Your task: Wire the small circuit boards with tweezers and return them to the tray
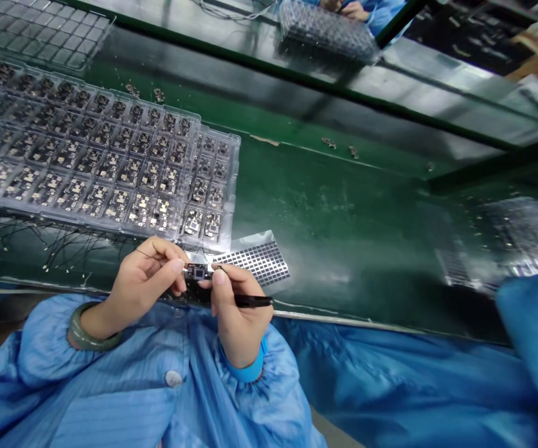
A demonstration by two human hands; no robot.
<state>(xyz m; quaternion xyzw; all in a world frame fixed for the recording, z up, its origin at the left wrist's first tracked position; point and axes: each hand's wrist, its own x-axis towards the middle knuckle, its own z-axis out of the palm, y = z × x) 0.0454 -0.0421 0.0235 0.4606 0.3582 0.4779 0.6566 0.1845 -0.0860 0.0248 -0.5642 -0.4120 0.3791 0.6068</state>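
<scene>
Two hands: the left hand [145, 287] and the right hand [241, 313] are meeting over the near edge of the bench [334, 205], both angling inward from the forearms, the right one standing more upright at the wrist.

Fingers: the left thumb and forefinger [169, 266] are closing on the left end of the work, the other left fingers are curling beneath, and the right thumb [219, 278] is pressing down on its right end.

Work piece: a small circuit board [198, 271] carrying a dark square component is sitting between both hands, gripped at its ends, with the component facing up.

Tool: black tweezers [253, 301] are resting in the right hand, the dark shaft running out past the hand; the tips are hidden.

Nearby: a clear plastic tray [236, 168] is lying just ahead, its pockets holding rows of similar boards [141, 208]. A silver foil sheet [262, 261] printed with a grid of black squares is lying just beside the right hand. Thin black wires [63, 246] are spreading across the bench left of the left hand.

Dress: a blue striped smock [166, 410] is covering both arms, a green bangle [95, 330] is circling the left wrist, and a blue band [245, 368] is circling the right wrist.
</scene>
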